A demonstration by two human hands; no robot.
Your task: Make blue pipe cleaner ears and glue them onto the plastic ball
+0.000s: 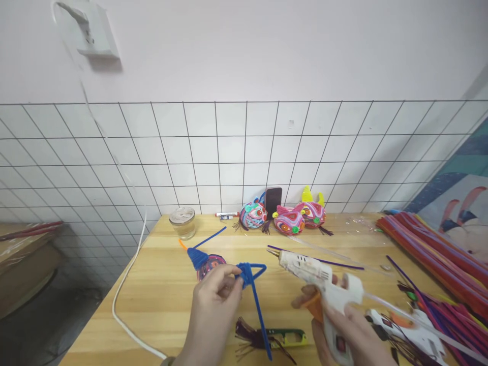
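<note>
My left hand pinches a blue pipe cleaner bent into a triangle with a long tail hanging toward me. Just behind it lies a round pink coiled piece with a blue cone on it. My right hand grips a white hot glue gun, finger on the orange trigger, nozzle pointing left toward the blue triangle. A clear glue stick sticks out of the gun's back.
Three colourful coiled figures and a dark phone stand at the wall grid. A glass jar is back left. Pipe cleaner bundles lie right. A second glue gun, green clippers and a white cord lie on the wooden table.
</note>
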